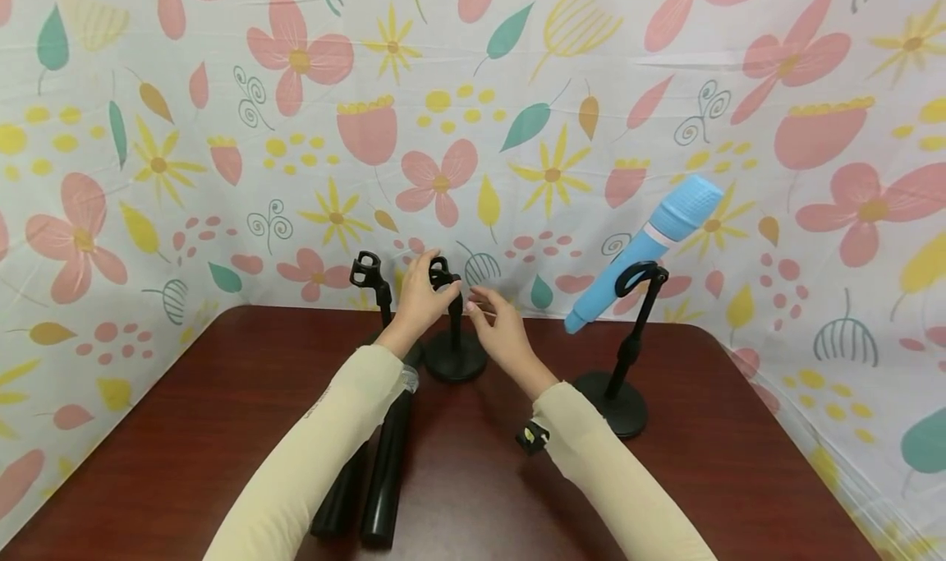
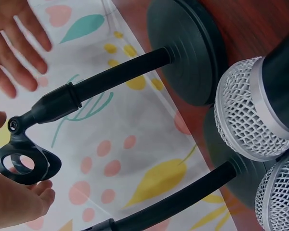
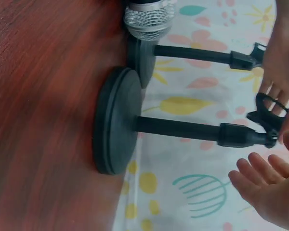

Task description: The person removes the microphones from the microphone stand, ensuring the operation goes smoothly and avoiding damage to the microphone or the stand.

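At twelve o'clock on the table, the left hand pinches the clip of the middle stand; the right hand hovers beside it, fingers straight. Left wrist view: fingers curl on the clip at eight o'clock. Right wrist view: the stand's base sits centre, open palm at four o'clock.

Black mic stand, upright on round base at table's far edge, empty clip on top tilted, betw. two other stands.
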Tool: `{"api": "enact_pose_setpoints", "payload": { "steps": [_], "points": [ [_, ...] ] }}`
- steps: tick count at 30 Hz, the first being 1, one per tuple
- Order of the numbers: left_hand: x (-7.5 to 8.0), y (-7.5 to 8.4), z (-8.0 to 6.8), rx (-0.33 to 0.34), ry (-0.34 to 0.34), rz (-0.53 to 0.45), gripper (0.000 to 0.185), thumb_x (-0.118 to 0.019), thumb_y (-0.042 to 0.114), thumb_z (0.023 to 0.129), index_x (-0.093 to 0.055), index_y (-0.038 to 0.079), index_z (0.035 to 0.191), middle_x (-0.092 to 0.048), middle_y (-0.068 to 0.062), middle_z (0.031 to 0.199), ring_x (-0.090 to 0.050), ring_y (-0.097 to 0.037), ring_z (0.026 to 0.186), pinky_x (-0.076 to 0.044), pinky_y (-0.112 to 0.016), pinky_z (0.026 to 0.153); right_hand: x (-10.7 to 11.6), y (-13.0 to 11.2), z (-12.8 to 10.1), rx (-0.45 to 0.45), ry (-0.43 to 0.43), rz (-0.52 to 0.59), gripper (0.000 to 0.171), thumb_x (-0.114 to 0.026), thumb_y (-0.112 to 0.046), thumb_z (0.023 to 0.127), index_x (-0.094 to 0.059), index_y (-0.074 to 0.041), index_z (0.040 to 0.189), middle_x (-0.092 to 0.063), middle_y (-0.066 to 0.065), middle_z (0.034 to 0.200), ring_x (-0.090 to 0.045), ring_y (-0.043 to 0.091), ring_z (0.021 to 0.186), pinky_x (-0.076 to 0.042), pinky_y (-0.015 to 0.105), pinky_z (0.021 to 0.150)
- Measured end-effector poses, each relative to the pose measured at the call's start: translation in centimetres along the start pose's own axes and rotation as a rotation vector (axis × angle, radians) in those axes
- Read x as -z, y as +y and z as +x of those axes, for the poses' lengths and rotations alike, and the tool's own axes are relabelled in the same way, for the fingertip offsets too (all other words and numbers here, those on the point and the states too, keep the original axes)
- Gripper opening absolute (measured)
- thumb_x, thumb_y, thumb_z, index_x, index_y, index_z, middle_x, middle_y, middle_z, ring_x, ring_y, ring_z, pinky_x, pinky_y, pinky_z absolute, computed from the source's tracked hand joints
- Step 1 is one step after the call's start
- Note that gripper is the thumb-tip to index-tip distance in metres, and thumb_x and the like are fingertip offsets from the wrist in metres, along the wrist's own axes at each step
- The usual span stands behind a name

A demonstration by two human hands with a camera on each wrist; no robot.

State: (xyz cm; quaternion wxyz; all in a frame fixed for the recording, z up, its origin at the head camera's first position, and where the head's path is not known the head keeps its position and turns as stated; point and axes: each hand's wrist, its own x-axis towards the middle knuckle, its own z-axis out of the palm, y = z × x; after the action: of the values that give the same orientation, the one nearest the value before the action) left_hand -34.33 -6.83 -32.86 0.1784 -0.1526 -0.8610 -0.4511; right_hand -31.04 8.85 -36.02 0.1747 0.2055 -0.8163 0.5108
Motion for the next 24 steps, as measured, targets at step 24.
{"api": "enact_pose_setpoints", "payload": {
  "steps": [24],
  "points": [
    [0.2,1.3,-1.6,-0.333,0.189,0.084,0.044,-0.066,0.007,0.088,-0.054,0.0,0.129,-0.052,-0.017,0.13,-0.047,-0.034,0.12,-0.035,-0.048,0.105,4.4,-2.4,-3.3,0.268,-0.029,-0.161,0.045,-0.052,-0.019,0.1,-0.044,-0.009,0.143,-0.048,0.01,0.141,-0.044,0.025,0.132,-0.035,0.044,0.107]
  ]
}}
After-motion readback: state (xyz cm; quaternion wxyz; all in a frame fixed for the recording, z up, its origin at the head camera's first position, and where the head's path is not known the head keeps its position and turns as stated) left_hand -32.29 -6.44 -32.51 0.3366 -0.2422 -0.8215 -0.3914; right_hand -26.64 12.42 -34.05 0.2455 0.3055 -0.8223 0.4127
